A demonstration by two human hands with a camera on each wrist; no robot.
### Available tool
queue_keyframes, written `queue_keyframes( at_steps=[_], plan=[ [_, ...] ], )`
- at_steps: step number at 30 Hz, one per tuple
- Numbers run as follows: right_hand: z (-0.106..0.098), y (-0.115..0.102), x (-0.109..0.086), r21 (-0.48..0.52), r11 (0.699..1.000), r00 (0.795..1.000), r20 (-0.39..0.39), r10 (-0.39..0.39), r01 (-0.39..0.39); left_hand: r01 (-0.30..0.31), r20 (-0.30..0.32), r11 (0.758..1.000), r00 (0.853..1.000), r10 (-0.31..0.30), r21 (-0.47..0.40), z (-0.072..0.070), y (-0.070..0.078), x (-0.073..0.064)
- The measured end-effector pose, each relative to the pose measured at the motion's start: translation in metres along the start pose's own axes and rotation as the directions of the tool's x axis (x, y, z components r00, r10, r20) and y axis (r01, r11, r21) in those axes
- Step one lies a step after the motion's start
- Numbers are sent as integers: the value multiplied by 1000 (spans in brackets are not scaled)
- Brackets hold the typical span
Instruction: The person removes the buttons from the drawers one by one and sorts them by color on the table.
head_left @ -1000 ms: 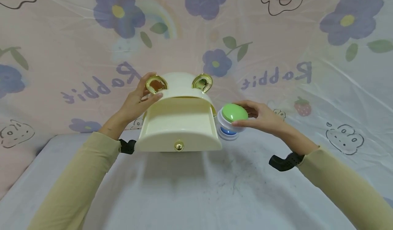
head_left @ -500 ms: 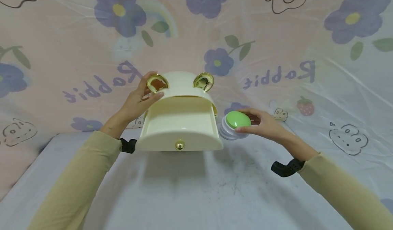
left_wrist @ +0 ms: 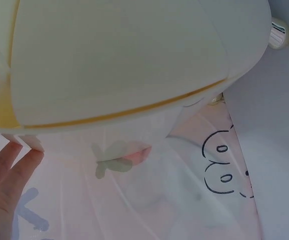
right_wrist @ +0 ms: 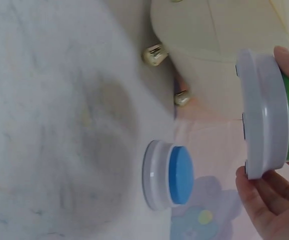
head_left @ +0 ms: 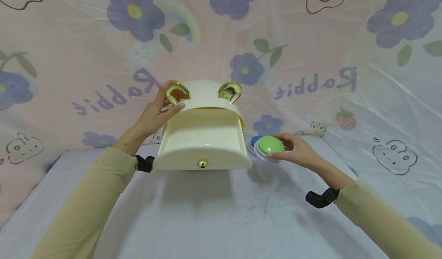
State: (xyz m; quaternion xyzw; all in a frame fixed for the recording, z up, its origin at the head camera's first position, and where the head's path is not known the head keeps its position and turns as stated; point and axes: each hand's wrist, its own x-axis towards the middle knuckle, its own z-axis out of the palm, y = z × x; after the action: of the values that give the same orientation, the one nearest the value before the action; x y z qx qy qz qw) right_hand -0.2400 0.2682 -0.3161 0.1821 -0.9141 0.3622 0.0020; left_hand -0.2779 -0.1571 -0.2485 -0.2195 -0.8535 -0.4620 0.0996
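In the head view a cream storage box [head_left: 207, 92] with gold ear-shaped rings stands with its drawer [head_left: 200, 130] pulled out and nothing inside it. My left hand [head_left: 153, 111] grips the box by its upper left corner, thumb in front of the left ear [head_left: 178, 93] and fingers behind. My right hand [head_left: 299, 149] holds a push button with a green dome [head_left: 271, 144] and white base, fingers round its rim. The right wrist view shows this green button [right_wrist: 267, 115] held above the table. A similar push button with a blue top [right_wrist: 180, 175] sits on the table below it.
The box rests on gold ball feet [right_wrist: 155, 55], and a gold knob [head_left: 202, 164] is on the drawer front. A white cloth covers the table [head_left: 207, 220]. Behind it hangs a patterned curtain [head_left: 207, 48] with flowers and rabbits.
My right hand has lowered the green button and moved it slightly right, so the blue button now shows behind it. The left hand keeps its grip on the box.
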Motion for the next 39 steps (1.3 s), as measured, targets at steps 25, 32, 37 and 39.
queue_keyframes(
  at_steps=[25,32,37,39],
  plan=[
    [24,32,-8,-13,996,996,12,90,-90,-8,2,1000,1000,8,1,0,-3,3],
    [30,36,-11,-14,994,994,29,109,-109,-4,-1,1000,1000,4,6,0,-3,3],
    [33,39,-12,-21,994,993,43,109,-109,-6,-3,1000,1000,6,1,0,-1,2],
    [34,40,-12,-24,993,993,45,112,-111,-8,-2,1000,1000,8,-2,0,-1,1]
  ],
)
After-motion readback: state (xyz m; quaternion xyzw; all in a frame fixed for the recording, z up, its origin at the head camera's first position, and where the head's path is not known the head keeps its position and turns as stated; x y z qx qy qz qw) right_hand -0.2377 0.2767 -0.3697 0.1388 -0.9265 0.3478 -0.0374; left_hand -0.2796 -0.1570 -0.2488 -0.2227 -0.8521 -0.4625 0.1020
